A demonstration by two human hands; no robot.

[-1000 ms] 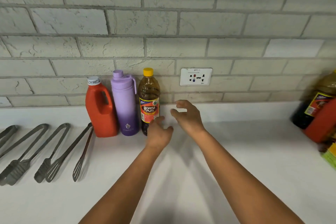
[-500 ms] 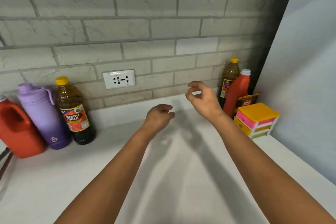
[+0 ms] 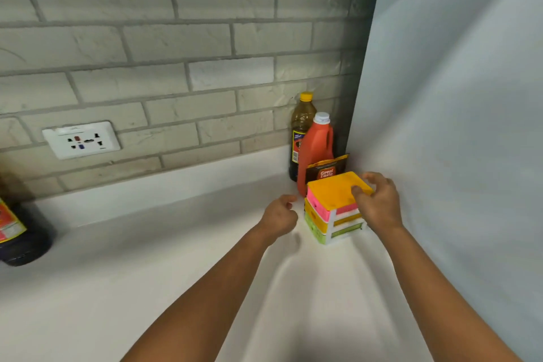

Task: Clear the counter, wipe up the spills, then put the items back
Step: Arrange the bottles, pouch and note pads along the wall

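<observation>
A small drawer box (image 3: pixel 329 200) with a yellow top and pink, yellow and green drawers stands in the counter's right corner. My right hand (image 3: pixel 377 203) lies over its right side, thumb on the yellow top and fingers behind it. My left hand (image 3: pixel 279 216) hovers just left of the box, fingers loosely curled, holding nothing. Behind the box stand a brown coffee pouch (image 3: pixel 327 169), a red jug (image 3: pixel 316 150) with a white cap and a dark bottle (image 3: pixel 299 126) with a yellow cap.
The white counter (image 3: pixel 147 273) runs left to a dark sauce bottle (image 3: pixel 17 232) at the frame's left edge. A white wall socket (image 3: pixel 80 139) sits in the grey brick backsplash. A pale wall (image 3: pixel 455 126) closes off the right side.
The view has swung right to the corner. Both hands moved right, away from the bottles on the left; my right hand came down onto the drawer box and my left hand drew up beside it.
</observation>
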